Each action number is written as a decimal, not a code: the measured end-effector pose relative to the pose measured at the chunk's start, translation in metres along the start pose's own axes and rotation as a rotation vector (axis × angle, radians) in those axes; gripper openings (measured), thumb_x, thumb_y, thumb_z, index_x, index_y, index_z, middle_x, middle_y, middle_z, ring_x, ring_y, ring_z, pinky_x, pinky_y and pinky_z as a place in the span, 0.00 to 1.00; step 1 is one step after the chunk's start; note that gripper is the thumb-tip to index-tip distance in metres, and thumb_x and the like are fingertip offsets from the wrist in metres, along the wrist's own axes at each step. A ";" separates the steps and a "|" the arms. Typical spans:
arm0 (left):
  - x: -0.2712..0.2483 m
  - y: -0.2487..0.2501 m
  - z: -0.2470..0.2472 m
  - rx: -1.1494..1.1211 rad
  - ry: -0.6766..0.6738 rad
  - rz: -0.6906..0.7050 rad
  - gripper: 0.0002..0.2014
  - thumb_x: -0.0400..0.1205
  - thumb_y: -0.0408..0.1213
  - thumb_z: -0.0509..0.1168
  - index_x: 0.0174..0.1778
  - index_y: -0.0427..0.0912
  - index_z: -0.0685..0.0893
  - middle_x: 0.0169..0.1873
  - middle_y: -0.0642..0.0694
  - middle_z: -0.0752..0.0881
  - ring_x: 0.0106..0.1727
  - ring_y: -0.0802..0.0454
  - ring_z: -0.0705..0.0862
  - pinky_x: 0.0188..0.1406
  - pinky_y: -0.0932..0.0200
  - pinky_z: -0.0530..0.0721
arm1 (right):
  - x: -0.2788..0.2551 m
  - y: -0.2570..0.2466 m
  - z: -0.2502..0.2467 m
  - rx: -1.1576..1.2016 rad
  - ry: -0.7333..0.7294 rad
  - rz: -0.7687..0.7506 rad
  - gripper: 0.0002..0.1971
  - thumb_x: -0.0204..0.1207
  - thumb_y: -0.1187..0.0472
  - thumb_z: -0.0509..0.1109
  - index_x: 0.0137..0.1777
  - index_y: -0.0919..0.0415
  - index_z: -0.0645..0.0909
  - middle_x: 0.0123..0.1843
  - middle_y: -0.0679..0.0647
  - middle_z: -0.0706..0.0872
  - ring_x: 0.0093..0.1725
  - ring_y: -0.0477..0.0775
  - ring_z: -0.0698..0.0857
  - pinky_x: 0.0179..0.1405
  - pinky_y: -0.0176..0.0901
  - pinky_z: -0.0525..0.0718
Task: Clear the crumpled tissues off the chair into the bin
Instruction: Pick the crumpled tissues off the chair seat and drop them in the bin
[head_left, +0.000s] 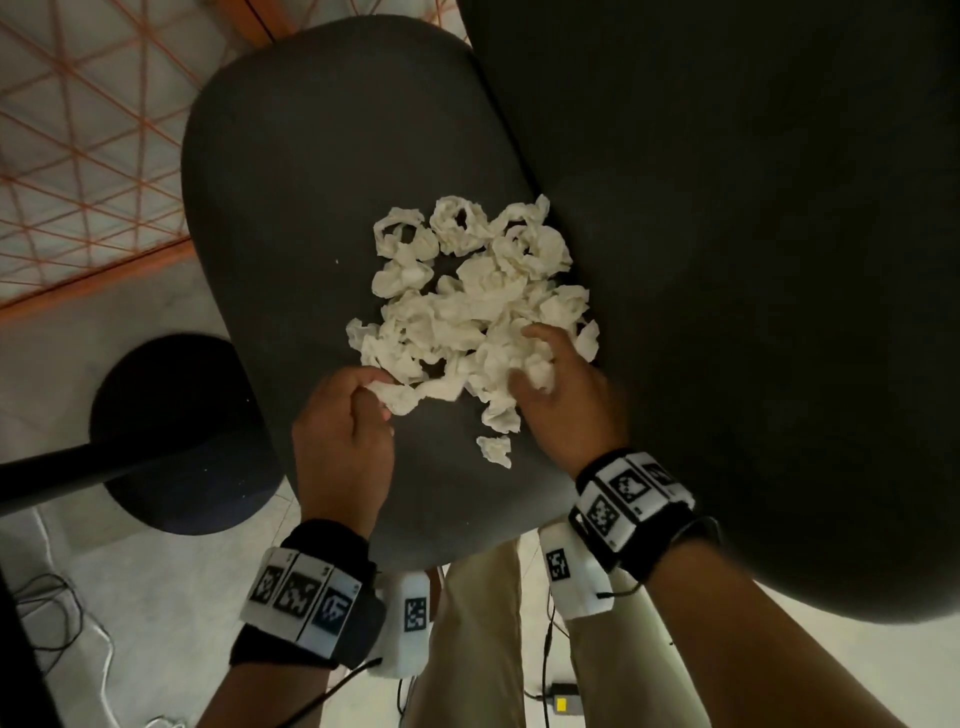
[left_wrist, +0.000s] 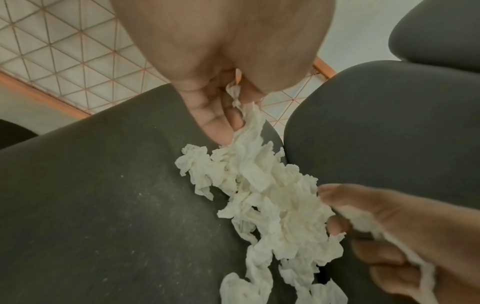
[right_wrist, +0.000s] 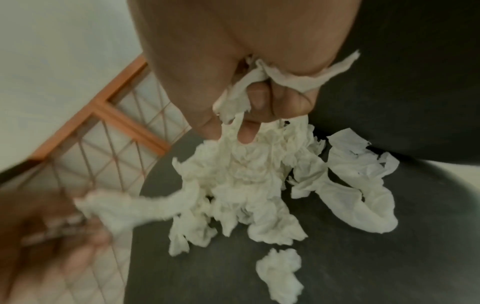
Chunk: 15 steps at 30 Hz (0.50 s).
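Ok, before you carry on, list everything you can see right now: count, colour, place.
crumpled tissues: many in one pile, white, on the seat
stray tissue: one, white, just apart from the pile, near the seat's front edge
chair seat: one, dark grey, centre
chair back: one, dark grey, right
round object: one, black, on the floor to the left; may be the bin
mesh panel: one, orange, upper left
left hand: pinches a tissue at the pile's near edge
right hand: grips a bunch of tissues

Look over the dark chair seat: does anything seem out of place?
Yes: crumpled white tissues litter the dark padded chair seat, one scrap lying apart near its front. Left hand and right hand each grip some.
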<state>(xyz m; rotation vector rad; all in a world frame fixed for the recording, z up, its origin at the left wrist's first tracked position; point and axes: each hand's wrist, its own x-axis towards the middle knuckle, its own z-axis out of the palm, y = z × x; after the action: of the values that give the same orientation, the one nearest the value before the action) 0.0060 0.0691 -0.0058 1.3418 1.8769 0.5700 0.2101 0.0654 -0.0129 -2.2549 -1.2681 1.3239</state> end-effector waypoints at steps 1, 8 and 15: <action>0.002 0.005 0.002 -0.032 0.017 -0.006 0.10 0.84 0.40 0.55 0.46 0.52 0.82 0.36 0.45 0.85 0.39 0.47 0.87 0.44 0.38 0.87 | 0.003 0.001 0.004 -0.080 -0.036 -0.006 0.23 0.76 0.41 0.66 0.70 0.33 0.67 0.62 0.48 0.84 0.52 0.54 0.84 0.56 0.50 0.82; 0.037 0.024 0.020 -0.029 0.039 -0.001 0.11 0.77 0.44 0.69 0.35 0.49 0.73 0.40 0.43 0.82 0.40 0.40 0.88 0.40 0.43 0.89 | 0.017 -0.005 0.011 -0.097 0.100 -0.109 0.10 0.80 0.46 0.65 0.53 0.49 0.80 0.55 0.48 0.79 0.51 0.55 0.83 0.50 0.48 0.81; 0.060 0.049 0.045 0.171 -0.143 -0.173 0.26 0.72 0.59 0.74 0.61 0.49 0.79 0.49 0.49 0.84 0.50 0.50 0.84 0.52 0.53 0.82 | 0.009 -0.006 -0.015 0.352 0.128 0.002 0.08 0.76 0.51 0.63 0.48 0.54 0.74 0.45 0.48 0.85 0.45 0.52 0.83 0.46 0.48 0.82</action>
<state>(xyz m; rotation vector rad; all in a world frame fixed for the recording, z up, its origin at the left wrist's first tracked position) 0.0604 0.1391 -0.0177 1.2748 1.9328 0.2240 0.2202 0.0794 -0.0067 -2.0555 -0.9089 1.2657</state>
